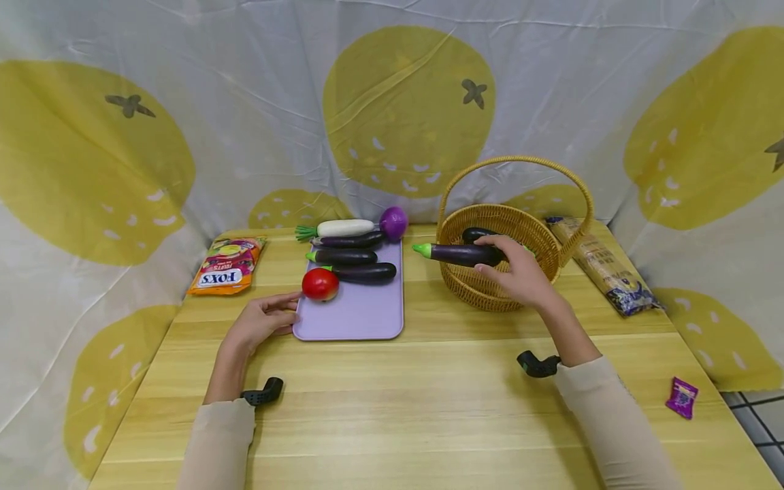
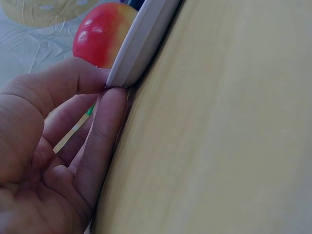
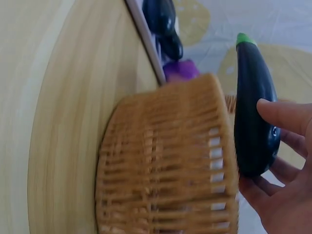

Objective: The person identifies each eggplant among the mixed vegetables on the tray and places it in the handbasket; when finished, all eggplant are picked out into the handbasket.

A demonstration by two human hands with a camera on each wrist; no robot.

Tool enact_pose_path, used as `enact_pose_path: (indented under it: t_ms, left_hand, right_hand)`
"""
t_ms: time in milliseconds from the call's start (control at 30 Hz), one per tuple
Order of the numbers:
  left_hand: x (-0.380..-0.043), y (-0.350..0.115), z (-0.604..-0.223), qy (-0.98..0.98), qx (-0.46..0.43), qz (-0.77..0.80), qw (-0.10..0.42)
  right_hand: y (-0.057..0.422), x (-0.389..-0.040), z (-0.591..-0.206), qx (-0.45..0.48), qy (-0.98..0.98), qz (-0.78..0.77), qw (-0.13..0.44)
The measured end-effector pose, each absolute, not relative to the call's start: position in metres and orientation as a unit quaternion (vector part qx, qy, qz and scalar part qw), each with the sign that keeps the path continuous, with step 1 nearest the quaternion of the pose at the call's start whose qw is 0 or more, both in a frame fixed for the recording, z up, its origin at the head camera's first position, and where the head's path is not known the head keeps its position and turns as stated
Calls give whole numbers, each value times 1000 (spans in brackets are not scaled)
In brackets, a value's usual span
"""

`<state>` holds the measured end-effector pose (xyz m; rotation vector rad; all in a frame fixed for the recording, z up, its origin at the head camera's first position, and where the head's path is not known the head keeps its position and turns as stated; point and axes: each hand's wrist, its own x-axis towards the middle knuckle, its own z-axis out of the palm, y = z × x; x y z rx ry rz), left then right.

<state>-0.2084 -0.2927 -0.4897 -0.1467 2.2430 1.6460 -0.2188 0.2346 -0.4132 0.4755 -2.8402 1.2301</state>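
Observation:
Above the near rim of the wicker basket [image 1: 474, 292], my right hand [image 1: 517, 272] grips a dark eggplant [image 1: 459, 254] by its thick end, its green tip pointing left. Another eggplant [image 1: 480, 235] shows inside the basket, partly hidden behind this hand. My left hand [image 1: 263, 320] pinches the left edge of a lilac tray [image 1: 349, 320], thumb at the rim in the left wrist view. On the tray, close to those fingers, sits a red tomato [image 1: 320, 284]. Behind it lie an eggplant [image 1: 367, 273] and others, with a white radish [image 1: 346, 228] and a purple round vegetable [image 1: 393, 223] at the far end.
An orange candy bag [image 1: 229, 265] lies left of the tray. Right of the basket is a long, tan packet [image 1: 603, 265], and a small purple wrapped sweet [image 1: 682, 397] lies near the table's right edge. The basket's tall handle [image 1: 517, 159] arches over it.

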Motion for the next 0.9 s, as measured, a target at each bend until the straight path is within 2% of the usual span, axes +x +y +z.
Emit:
enact_pose_path:
  t_ms: [500, 900]
  left_hand:
    - [-208, -293, -488, 793, -56, 580, 177]
    - [-209, -291, -491, 790, -59, 585, 174]
  right_hand:
    - [270, -239, -434, 86, -922, 377, -7]
    - [272, -255, -430, 40, -940, 332, -66]
